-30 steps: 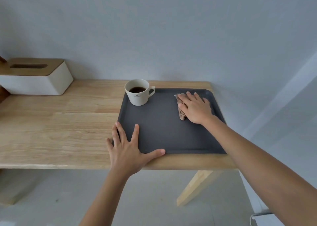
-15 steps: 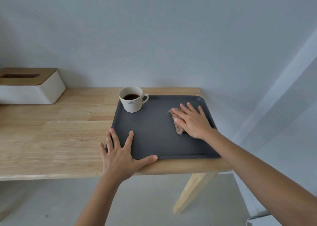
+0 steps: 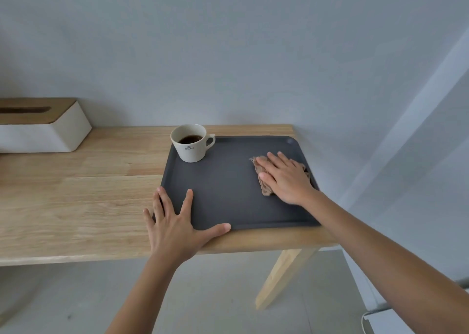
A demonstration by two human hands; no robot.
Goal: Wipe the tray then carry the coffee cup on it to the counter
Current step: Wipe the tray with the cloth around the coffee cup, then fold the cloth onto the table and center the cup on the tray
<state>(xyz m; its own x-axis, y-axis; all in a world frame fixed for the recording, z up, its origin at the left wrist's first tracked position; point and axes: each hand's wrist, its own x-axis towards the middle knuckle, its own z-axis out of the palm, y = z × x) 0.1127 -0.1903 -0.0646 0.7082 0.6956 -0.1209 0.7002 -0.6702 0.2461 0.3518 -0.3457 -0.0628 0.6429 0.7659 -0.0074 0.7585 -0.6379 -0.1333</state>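
A dark grey tray (image 3: 228, 194) lies on the right end of a wooden table (image 3: 76, 201). A white coffee cup (image 3: 190, 147) with dark coffee stands upright in the tray's back left corner, handle pointing right. My right hand (image 3: 286, 178) presses flat on a crumpled brown cloth (image 3: 265, 190) on the right part of the tray. The hand hides most of the cloth. My left hand (image 3: 175, 224) rests flat on the tray's front left corner, fingers spread, thumb along the front rim.
A white tissue box (image 3: 43, 130) with a wooden lid sits at the back left of the table against the wall. The table's right edge lies just past the tray, with a slanted wooden leg (image 3: 281, 275) below. A white object (image 3: 385, 321) is on the floor at bottom right.
My right hand has slid the cloth a little toward me and to the right on the tray. The left hand and the cup have stayed where they were.
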